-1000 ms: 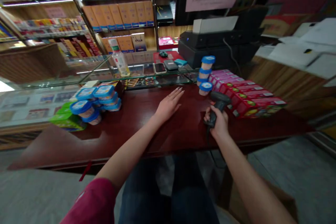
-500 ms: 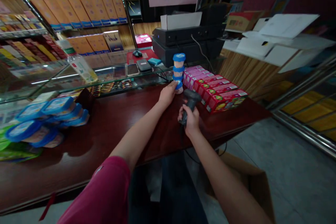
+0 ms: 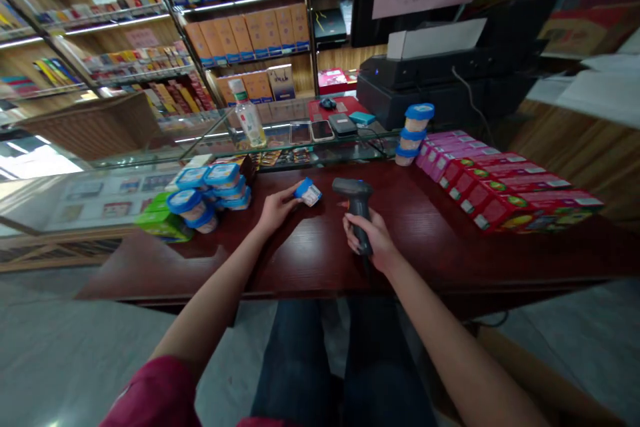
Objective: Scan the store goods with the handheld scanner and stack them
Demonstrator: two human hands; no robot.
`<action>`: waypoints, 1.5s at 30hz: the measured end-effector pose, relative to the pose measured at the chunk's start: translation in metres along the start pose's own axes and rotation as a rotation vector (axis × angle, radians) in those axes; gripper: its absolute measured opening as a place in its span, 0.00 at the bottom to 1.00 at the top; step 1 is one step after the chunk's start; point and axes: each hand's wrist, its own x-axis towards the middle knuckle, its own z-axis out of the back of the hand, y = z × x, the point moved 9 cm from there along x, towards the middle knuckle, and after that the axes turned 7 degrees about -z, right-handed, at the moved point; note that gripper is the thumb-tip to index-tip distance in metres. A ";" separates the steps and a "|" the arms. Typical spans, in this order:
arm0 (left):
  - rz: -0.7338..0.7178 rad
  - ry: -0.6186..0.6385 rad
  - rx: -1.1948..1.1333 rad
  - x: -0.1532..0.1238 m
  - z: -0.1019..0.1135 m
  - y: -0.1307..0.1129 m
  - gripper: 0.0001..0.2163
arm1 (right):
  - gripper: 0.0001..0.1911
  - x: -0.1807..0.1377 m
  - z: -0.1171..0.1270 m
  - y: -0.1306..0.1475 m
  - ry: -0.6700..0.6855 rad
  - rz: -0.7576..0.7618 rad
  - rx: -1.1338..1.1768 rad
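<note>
The left hand (image 3: 275, 213) has brought a blue-lidded tub (image 3: 309, 193) from beside the tub stack (image 3: 413, 136) to mid-frame, pinching it tilted. That puts it before the barcode scanner (image 3: 358, 205) gripped in the right hand (image 3: 374, 237).

Shop, checkout spot, dark-red wooden counter (image 3: 310, 260), black pistol-shaped scanner (image 3: 356, 191), boxy black till-like machine (image 3: 425, 93), clear glass display case (image 3: 345, 153), lit wood-backed shelves (image 3: 243, 1), rows of orange-and-blue cartons (image 3: 250, 35)

Glossy and matt together.
Looks like polished wood on the counter (image 3: 310, 260) at six o'clock, smooth plastic on the central tub (image 3: 309, 193), matt plastic on the scanner (image 3: 361, 213) toward four, glossy card on red boxes (image 3: 500, 193) at three.
</note>
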 end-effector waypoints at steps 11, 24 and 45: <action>-0.041 -0.088 -0.050 -0.027 0.025 0.004 0.25 | 0.22 0.007 -0.039 -0.037 0.083 -0.074 -0.138; -0.205 -0.189 0.330 -0.060 0.045 -0.032 0.20 | 0.27 -0.001 -0.039 -0.036 0.095 -0.109 -0.155; -0.143 -0.476 0.674 -0.088 0.260 -0.085 0.20 | 0.31 -0.009 -0.118 -0.070 0.246 -0.224 -0.258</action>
